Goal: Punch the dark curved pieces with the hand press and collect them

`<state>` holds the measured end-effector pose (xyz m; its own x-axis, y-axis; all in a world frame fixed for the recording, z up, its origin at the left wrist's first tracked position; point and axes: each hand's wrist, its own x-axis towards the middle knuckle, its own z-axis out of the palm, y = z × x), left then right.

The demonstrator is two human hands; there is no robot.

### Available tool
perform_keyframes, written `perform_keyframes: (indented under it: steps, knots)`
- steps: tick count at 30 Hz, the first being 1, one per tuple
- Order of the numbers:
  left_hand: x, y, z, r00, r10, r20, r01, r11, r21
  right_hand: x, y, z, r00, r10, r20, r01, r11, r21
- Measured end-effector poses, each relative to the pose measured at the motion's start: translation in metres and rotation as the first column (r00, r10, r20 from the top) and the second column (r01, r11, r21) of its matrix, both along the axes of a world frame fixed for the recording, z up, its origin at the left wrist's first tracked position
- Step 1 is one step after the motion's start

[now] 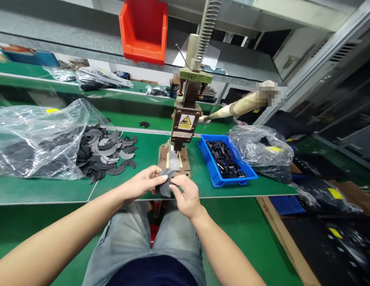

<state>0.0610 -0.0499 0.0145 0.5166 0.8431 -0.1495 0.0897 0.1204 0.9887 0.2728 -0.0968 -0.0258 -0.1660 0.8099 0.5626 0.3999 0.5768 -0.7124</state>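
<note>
Several dark grey curved pieces (165,188), thin and crescent-shaped, are held together just in front of the press at the table's front edge. My left hand (144,182) is closed on them, its thumb lying across the top. From the other side my right hand (186,194) pinches at their right edge, with thumb and forefinger close together. Whether a smaller part sits between those fingertips is hidden. Right behind the hands stands a hand press (185,123), its metal base plate (174,163) under the ram.
A heap of crescent pieces (105,151) spills from a clear plastic bag (38,141) on the left. At right, a blue bin (213,178) holds small black parts beside another bag (262,147). The press lever (244,104) reaches rightward. An orange bin (144,33) sits above.
</note>
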Motion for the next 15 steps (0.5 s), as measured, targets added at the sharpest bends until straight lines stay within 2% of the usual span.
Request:
perform_keyframes:
  steps: [2, 3, 8, 12, 15]
  knots:
    - [0.0, -0.001, -0.004, 0.994, -0.097, 0.042, 0.099, 0.994, -0.051, 0.001, -0.003, 0.001, 1.0, 0.015, -0.02, -0.016, 0.998, -0.06]
    - [0.0, -0.002, -0.006, 0.993, -0.111, 0.051, 0.113, 0.993, -0.039, 0.001, -0.004, 0.0, 0.999, 0.013, -0.035, -0.016, 0.995, -0.097]
    - [0.001, -0.002, -0.025, 0.997, -0.065, 0.03, 0.063, 0.996, 0.061, 0.002, -0.006, 0.0, 0.992, -0.036, -0.119, 0.0, 0.957, -0.29]
    - [-0.008, 0.005, -0.049, 0.993, 0.055, -0.1, -0.038, 0.986, 0.162, 0.026, 0.007, 0.02, 0.993, -0.084, -0.085, 0.048, 0.931, -0.362]
    - [-0.018, 0.011, -0.069, 0.949, 0.196, -0.248, -0.119, 0.948, 0.294, 0.057, 0.035, 0.041, 0.99, -0.142, 0.004, 0.133, 0.916, -0.378]
